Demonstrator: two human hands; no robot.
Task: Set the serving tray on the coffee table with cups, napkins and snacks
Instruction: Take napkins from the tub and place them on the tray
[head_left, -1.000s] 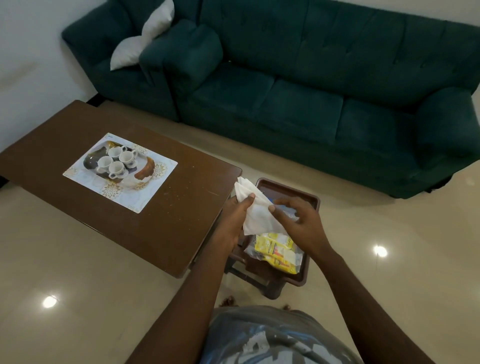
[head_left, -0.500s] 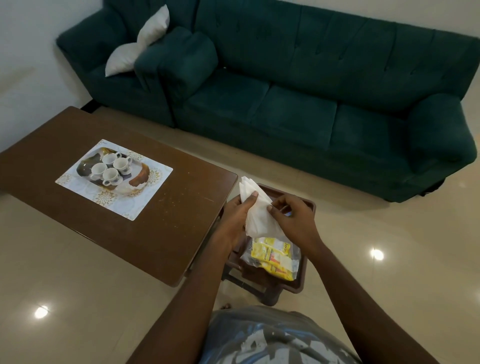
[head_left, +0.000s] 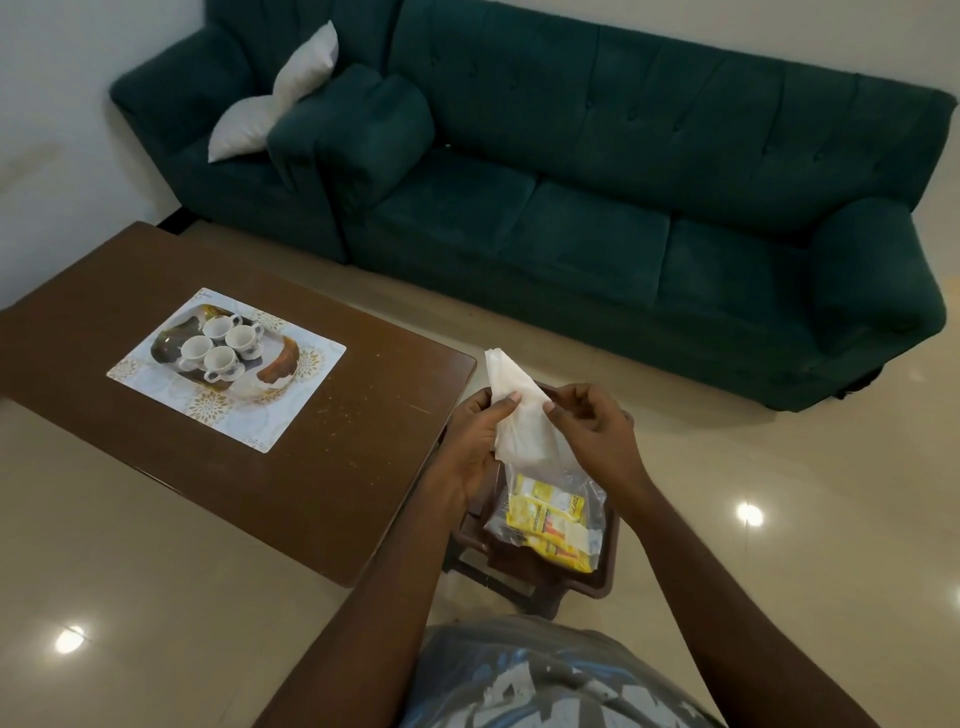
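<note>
Living room, glossy tile floor (head_left: 156, 571). Dark green sofa (head_left: 623, 208) along far wall, white cushion (head_left: 275, 104) at its left end. Brown table (head_left: 337, 441) at left; placemat (head_left: 228, 369) on it carrying serving tray (head_left: 280, 366) with four white cups (head_left: 221, 345). Small brown stool (head_left: 608, 551) just right of table, yellow snack packets (head_left: 553, 525) in clear bag on top. Above stool: left hand (head_left: 470, 447) gripping white napkins (head_left: 514, 415), thumb across front; right hand (head_left: 592, 431) pinching napkins' right edge.
</note>
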